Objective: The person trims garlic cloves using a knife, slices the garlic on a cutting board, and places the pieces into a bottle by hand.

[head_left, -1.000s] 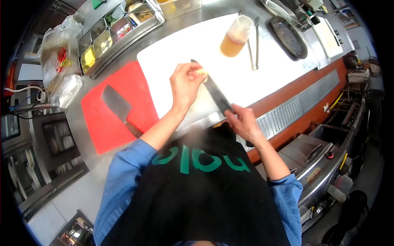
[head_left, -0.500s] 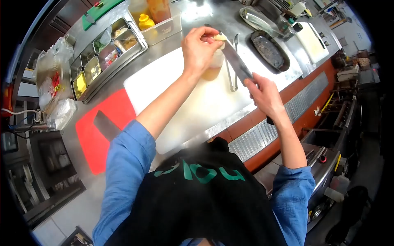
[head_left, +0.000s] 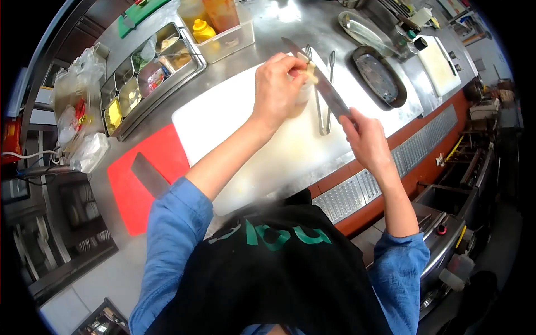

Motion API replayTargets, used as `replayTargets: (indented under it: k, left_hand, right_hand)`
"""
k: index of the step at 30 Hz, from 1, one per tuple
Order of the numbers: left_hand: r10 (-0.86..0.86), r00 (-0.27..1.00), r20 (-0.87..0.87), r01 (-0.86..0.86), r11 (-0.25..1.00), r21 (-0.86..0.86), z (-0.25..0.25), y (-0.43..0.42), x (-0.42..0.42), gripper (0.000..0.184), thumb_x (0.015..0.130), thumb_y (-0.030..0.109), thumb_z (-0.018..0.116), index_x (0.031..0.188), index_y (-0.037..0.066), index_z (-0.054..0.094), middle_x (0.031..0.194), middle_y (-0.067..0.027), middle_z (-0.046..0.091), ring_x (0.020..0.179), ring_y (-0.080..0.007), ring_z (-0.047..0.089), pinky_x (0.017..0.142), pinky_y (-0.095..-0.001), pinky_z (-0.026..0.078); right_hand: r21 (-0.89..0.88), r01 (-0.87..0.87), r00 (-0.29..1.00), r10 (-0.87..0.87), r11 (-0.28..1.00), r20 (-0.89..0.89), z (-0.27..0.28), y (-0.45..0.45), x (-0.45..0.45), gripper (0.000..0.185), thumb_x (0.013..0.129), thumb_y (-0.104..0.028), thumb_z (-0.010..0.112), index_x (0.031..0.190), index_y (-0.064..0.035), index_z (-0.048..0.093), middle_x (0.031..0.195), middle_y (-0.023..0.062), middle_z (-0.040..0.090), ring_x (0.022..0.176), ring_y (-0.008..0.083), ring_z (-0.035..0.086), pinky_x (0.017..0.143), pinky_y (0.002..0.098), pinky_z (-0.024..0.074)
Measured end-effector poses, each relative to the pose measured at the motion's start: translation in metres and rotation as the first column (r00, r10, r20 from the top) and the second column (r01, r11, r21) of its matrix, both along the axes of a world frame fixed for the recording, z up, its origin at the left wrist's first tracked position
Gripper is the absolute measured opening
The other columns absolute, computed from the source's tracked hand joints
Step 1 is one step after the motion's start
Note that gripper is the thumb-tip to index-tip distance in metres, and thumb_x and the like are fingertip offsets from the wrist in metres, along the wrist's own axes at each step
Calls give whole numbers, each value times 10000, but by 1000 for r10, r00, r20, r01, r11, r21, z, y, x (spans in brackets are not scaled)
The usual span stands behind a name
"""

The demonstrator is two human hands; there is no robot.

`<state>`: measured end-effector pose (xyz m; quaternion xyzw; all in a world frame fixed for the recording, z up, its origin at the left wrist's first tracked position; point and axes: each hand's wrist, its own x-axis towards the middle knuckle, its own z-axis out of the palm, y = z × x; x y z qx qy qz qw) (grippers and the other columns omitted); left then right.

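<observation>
My left hand [head_left: 277, 84] is closed on a small pale-yellow piece of food [head_left: 310, 74], pinched in the fingertips; its exact kind is unclear. In my right hand [head_left: 368, 139] is a kitchen knife [head_left: 333, 99], its long blade slanting up and left, against or very close to the piece. Partly hidden behind my left hand, a clear container [head_left: 304, 96] stands on the large white cutting board [head_left: 234, 162]. Just right of it lie metal tongs [head_left: 325, 120].
A red cutting board [head_left: 125, 184] bears a wide blade [head_left: 148, 174] at left. Beyond are a steel ingredient tray [head_left: 192, 70] and a clear bin [head_left: 234, 43] with a yellow squeeze bottle [head_left: 203, 30]. At right sit a dark oval dish [head_left: 379, 75] and a glass dish [head_left: 365, 32].
Both hands have moved slightly down and right in view, while the whole scene has shifted a little right. The knife tip now extends farther past my left fingers.
</observation>
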<state>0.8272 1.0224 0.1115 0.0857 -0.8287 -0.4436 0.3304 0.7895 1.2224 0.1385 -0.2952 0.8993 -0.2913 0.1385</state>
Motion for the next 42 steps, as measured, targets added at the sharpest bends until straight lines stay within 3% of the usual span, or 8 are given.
replayTargets:
  k: [2,11,20,26,32,37,40,42]
  left_hand:
    - [28,999,15,-27,996,-82,0,0,2,126,724,-5,668,847,7,695,807,-87,662,676,-152,596,562,-266,444]
    - [43,993,-106,-53,994,-93,-8,2,1,115,748,-30,631,843,-2,691,814,-108,665,713,-189,613,633,-293,490]
    - [169,956,-239,-121,972,203,-1,16,-10,102,751,-31,646,847,2,658,880,-84,634,698,-177,625,644,-286,485]
    - [139,969,-206,-134,990,35,-3,23,-6,119,735,47,703,842,15,663,879,-94,637,741,-202,597,657,-306,479]
    - [141,977,-157,-168,971,-171,-15,17,-4,76,703,60,716,766,52,675,766,-41,656,816,-226,562,767,-314,429]
    - [140,969,-203,-185,957,-223,-15,15,1,74,718,55,704,791,58,692,751,-34,662,821,-213,567,778,-306,424]
    - [217,949,-229,-261,947,-185,-16,0,28,100,745,64,698,844,53,696,772,-52,667,811,-215,581,749,-303,446]
    - [273,953,-129,-294,937,-187,-28,-18,72,121,753,69,704,872,48,693,794,-70,666,792,-221,594,713,-301,465]
  right_hand:
    - [-13,-17,999,17,1000,-31,-1,0,0,180,870,-143,569,874,30,522,684,263,554,700,469,525,584,469,424]
    - [-43,-28,998,25,999,-52,-3,-1,1,174,867,-132,572,858,30,509,673,260,550,694,463,531,575,476,416]
    - [-10,-35,997,34,999,-65,-4,2,1,172,864,-133,575,848,19,495,639,250,534,666,457,527,570,485,406]
    - [-8,-34,998,34,999,-52,-3,2,2,168,862,-130,578,855,20,503,642,249,539,663,452,535,567,481,409]
    - [-17,-6,999,5,1000,-48,0,2,2,162,862,-121,583,870,23,510,646,246,544,664,451,539,570,473,414]
    - [-37,40,998,-41,999,-41,2,6,0,168,868,-127,586,870,25,518,646,233,550,619,427,539,565,434,429]
    - [-118,130,990,-122,985,75,12,6,13,148,859,-103,596,865,26,524,628,207,546,569,390,531,544,395,436]
    - [-150,-11,998,21,989,66,12,11,29,130,851,-82,600,861,24,525,620,190,546,549,370,524,533,379,439]
